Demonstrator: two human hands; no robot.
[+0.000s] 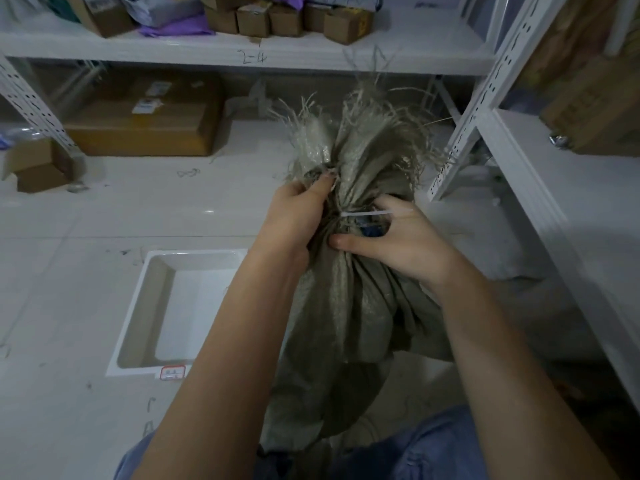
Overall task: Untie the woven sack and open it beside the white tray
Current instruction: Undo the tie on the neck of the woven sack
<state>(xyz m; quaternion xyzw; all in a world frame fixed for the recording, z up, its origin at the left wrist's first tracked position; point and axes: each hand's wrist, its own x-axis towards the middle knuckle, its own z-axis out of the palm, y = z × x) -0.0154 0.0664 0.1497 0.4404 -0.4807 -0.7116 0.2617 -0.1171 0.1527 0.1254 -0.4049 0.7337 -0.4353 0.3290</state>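
Observation:
A grey-green woven sack (349, 306) stands upright on the floor between my knees, its frayed mouth bunched above a tied neck. A white zip tie (367, 213) circles that neck, its tail pointing right. My left hand (294, 216) grips the gathered neck from the left, thumb pressed into the fabric near the fringe. My right hand (398, 237) is on the right side of the neck, fingers curled at the tie and thumb pressed on the sack below it. The white tray (138, 306) lies empty on the floor just left of the sack.
White metal shelving (485, 98) rises at the right, close to the sack. A back shelf (242, 50) holds small cardboard boxes and purple bags. A large cardboard box (145, 129) and an open small box (38, 164) sit on the floor behind.

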